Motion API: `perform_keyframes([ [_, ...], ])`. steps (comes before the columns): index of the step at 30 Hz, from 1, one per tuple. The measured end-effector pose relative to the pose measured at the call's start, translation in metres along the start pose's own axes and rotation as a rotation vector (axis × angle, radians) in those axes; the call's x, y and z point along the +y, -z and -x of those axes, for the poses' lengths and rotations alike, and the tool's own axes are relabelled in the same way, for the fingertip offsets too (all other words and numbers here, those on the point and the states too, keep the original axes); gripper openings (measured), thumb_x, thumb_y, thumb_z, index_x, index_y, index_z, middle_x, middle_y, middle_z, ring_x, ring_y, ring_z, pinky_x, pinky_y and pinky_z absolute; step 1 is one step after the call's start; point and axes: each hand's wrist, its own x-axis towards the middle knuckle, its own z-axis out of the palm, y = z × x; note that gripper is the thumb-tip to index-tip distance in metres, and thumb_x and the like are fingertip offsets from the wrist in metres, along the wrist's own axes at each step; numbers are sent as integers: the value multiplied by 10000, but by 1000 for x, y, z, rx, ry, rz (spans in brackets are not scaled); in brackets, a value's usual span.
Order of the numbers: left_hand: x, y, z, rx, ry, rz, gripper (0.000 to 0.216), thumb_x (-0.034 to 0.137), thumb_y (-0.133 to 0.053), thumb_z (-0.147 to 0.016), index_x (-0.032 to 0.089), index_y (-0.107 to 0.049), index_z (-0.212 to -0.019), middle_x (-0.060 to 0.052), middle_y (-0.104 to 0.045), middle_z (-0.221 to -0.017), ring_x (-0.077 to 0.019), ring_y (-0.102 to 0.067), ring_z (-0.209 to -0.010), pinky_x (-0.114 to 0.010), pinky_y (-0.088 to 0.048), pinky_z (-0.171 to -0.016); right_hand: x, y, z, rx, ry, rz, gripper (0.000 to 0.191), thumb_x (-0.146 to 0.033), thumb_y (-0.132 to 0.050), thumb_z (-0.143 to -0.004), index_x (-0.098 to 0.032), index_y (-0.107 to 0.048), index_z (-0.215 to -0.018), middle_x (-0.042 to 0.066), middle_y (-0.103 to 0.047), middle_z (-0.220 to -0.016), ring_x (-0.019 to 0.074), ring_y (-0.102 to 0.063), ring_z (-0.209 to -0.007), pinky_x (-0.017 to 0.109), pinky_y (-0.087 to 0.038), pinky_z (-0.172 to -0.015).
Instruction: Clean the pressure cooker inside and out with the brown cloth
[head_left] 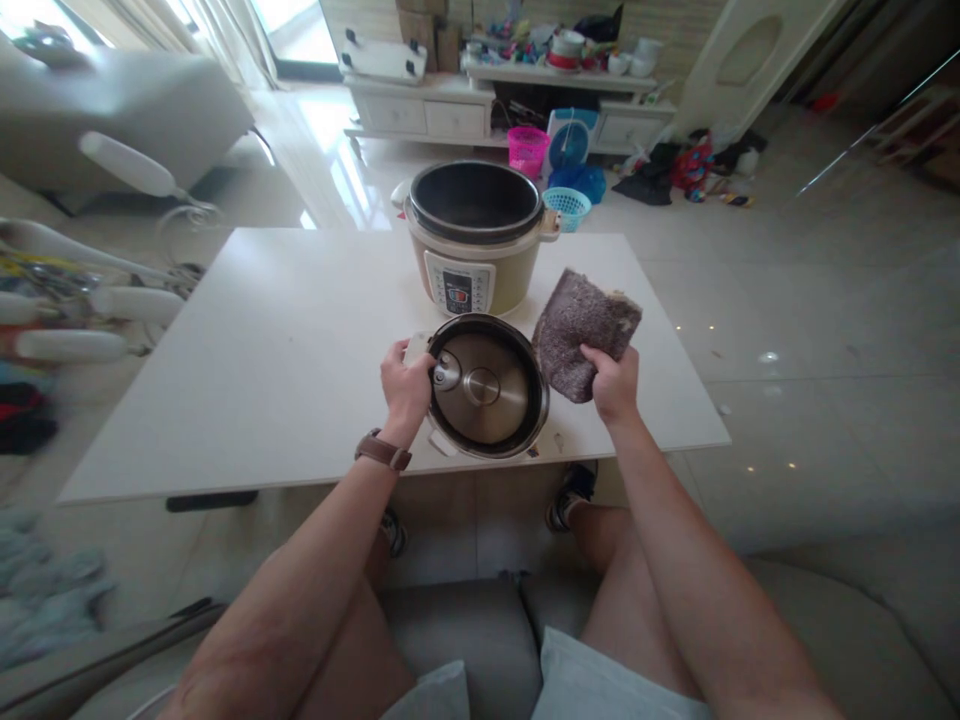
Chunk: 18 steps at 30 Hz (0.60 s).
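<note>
An upturned pressure cooker lid (487, 390), with its steel inner plate facing up, lies near the front edge of the white table (285, 350). My left hand (405, 385) is closed on the lid's left rim; a brown watch strap sits on that wrist. My right hand (615, 385) grips a dark grey-brown cloth (581, 330), held just right of the lid and above the table. Behind the lid stands the beige cooker body (476, 240), open, with its dark inner pot showing.
I sit on a grey sofa (465, 640) with my knees under the table edge. Blurred white objects lie at the left (67, 310). Beyond the table are a pink basket (527, 150), a blue basket (567, 207), a low white cabinet (427, 110) and clutter on the tiled floor.
</note>
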Motion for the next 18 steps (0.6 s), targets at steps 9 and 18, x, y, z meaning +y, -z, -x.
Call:
perform_keyframes([
  [9,-3,0,-3,6,37,42,262,236,-683,-683,194,-685,-942,-12,-680,-816,-191,-622,-760,-293,-472,-696,-19,-48,41,-792,75,956,504,-225,-510,-909,-245,-685,-1381,115,-793,-1249,324,-736,-1164,406,-539,-1016],
  [18,3,-2,5,21,16,11,204,253,-655,-744,207,-671,-942,-26,-715,-926,-200,-646,-855,-308,-488,-797,-12,-64,51,-874,-224,627,176,-201,-614,-772,-171,-739,-893,140,-817,-1048,320,-756,-1068,362,-569,-939],
])
